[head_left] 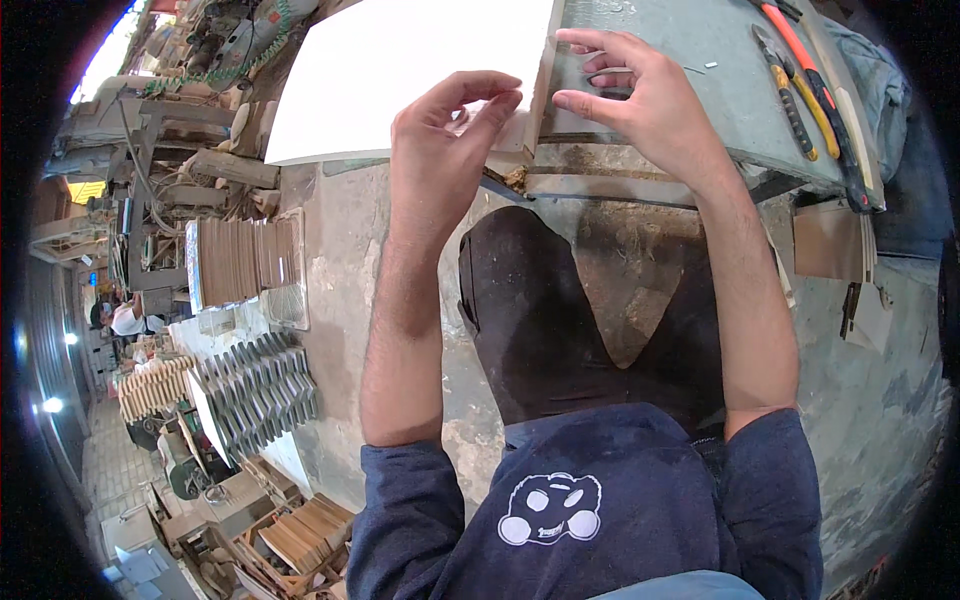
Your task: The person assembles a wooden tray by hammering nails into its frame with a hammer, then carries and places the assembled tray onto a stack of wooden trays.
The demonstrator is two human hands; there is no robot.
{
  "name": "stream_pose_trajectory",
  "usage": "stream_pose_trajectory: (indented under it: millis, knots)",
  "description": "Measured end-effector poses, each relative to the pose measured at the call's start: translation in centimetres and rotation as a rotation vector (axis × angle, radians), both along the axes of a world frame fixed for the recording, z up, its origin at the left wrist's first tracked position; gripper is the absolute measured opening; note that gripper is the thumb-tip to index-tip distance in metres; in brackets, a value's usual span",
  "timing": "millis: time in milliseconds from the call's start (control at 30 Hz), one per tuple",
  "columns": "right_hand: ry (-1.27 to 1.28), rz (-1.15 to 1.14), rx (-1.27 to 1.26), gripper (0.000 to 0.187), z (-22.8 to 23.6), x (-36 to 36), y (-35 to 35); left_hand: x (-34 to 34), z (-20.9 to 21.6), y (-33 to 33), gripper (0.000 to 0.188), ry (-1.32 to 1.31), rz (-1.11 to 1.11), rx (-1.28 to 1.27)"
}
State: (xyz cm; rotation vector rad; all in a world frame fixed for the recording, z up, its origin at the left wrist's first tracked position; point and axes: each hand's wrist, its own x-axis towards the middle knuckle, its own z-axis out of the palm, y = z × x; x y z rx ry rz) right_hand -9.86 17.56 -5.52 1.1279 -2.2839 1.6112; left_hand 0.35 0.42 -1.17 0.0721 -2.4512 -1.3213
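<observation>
My left hand (pixel 440 150) is over the near right corner of a large white board (pixel 370 80). Its thumb and forefinger are pinched together; whatever small thing they may hold is hidden, though a pale bit shows inside the curled fingers. To the right, my right hand (pixel 650 105) hovers beside the board's edge above a grey-green worktop (pixel 640 25). Its fingers are bent but apart, with the thumb pointing toward the left hand. A dark patch shows between those fingers, too unclear to name.
Pliers with black and yellow handles (pixel 790 105) and a long orange-and-black tool (pixel 800 50) lie at the worktop's right. A small white piece (pixel 711 65) rests nearby. On the left floor are stacked brown panels (pixel 245 262), grey slatted parts (pixel 260 390) and a distant person (pixel 128 318).
</observation>
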Motion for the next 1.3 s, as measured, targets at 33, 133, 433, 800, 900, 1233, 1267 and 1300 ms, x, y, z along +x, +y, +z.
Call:
stream_pose_trajectory:
  millis: [33,133,433,800,900,1233,1267,1300]
  knots:
    - [0.004,-0.004,-0.002,0.053,0.0,-0.1,0.1,-0.1,0.0,0.0,0.015,0.017,-0.023,-0.004]
    - [0.006,-0.020,0.003,0.053,-0.1,0.0,0.1,0.2,0.5,0.3,0.015,-0.075,0.008,0.005]
    - [-0.039,-0.019,0.065,0.051,0.0,0.1,0.2,-0.2,-0.2,0.5,0.013,-0.001,0.009,0.034]
    - [-0.037,-0.008,0.050,0.050,0.1,0.0,0.2,-0.2,-0.4,0.4,0.009,0.057,0.000,-0.072]
    - [-0.052,-0.006,0.043,0.049,0.0,0.0,0.2,-0.2,-0.3,0.5,0.009,0.048,0.001,-0.073]
    - [-0.008,-0.016,0.042,0.052,0.2,0.1,0.1,-0.1,-0.2,0.5,0.009,0.043,0.000,-0.065]
    - [0.000,-0.022,0.045,0.052,0.2,0.1,0.1,-0.1,-0.2,0.5,0.009,0.043,0.000,-0.066]
    - [0.000,-0.021,0.044,0.052,0.2,0.1,0.1,0.0,-0.2,0.5,0.009,0.047,0.003,-0.076]
